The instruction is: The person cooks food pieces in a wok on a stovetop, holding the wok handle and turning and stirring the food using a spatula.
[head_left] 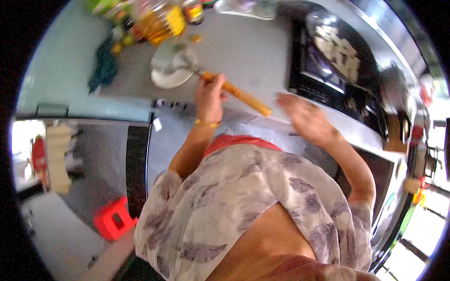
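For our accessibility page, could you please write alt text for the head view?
The left hand holds a wooden-handled utensil at a white dish on a grey counter, while the right hand, blurred and open, hovers near the handle's end. White pieces sit in a dark pan on a black stove at right.

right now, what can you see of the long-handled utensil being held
The utensil has a long orange-brown handle that looks like wood, ringed partway along. Its far end is greyish, perhaps metal, too blurred to identify. It slants, that end at the white dish, contact unclear. The left hand grips the handle; its free end points toward the right hand, which isn't touching it.
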Demonstrator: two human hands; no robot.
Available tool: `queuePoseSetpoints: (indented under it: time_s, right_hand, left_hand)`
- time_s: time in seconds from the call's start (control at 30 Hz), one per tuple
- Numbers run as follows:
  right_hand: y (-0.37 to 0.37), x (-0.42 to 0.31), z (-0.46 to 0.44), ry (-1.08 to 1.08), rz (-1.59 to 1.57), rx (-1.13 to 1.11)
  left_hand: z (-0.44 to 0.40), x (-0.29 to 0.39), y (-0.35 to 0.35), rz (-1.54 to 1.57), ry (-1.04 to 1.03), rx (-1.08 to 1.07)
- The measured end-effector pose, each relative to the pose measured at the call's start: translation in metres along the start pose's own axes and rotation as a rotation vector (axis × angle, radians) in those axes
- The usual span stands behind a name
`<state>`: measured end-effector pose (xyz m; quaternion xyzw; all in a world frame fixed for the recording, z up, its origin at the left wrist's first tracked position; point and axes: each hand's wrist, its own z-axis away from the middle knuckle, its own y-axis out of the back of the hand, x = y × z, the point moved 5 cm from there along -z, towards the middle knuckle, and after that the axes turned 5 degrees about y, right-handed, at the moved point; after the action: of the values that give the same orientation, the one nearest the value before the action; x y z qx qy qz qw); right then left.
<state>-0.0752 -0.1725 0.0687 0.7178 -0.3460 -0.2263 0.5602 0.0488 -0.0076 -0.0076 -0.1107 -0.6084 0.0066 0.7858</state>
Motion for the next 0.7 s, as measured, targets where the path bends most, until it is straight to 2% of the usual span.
queuePoseSetpoints:
  time_s: [0.03,0.07,0.13,0.17,0.33,0.43,0.47,0.57,0.63,0.7]
  right_hand:
    - [0.009,0.004,0.009,-0.048,0.046,-0.038]
    - [0.010,-0.003,-0.009,0.112,0.223,-0.214]
    - [0.025,-0.018,-0.021,0.213,0.057,-0.262]
    - [0.022,-0.020,-0.030,0.237,0.032,-0.287]
    - [0.036,-0.029,-0.046,0.333,0.010,-0.208]
    - [0.057,-0.026,-0.031,0.250,0.269,-0.083]
    - [0.073,-0.024,-0.026,0.226,0.296,0.083]
    - [0.119,-0.008,0.002,0.116,0.381,0.122]
    - [0.156,0.010,0.032,-0.041,0.297,0.182]
    - [0.195,0.036,0.069,-0.115,0.180,0.221]
  left_hand:
    - [-0.007,-0.004,-0.021,0.031,0.010,-0.070]
    - [-0.001,-0.003,-0.020,0.112,0.100,-0.048]
    - [0.019,0.003,-0.019,0.081,0.089,-0.088]
    - [0.021,0.016,-0.023,0.177,0.183,-0.070]
    - [0.033,0.062,-0.041,0.054,0.105,-0.290]
    - [0.032,0.074,-0.071,0.054,0.077,-0.457]
    - [0.034,0.080,-0.084,0.096,0.117,-0.526]
    - [0.044,0.080,-0.126,0.149,0.146,-0.820]
    - [0.062,0.073,-0.157,0.187,0.219,-1.051]
    - [0.081,0.045,-0.185,-0.049,0.302,-1.249]
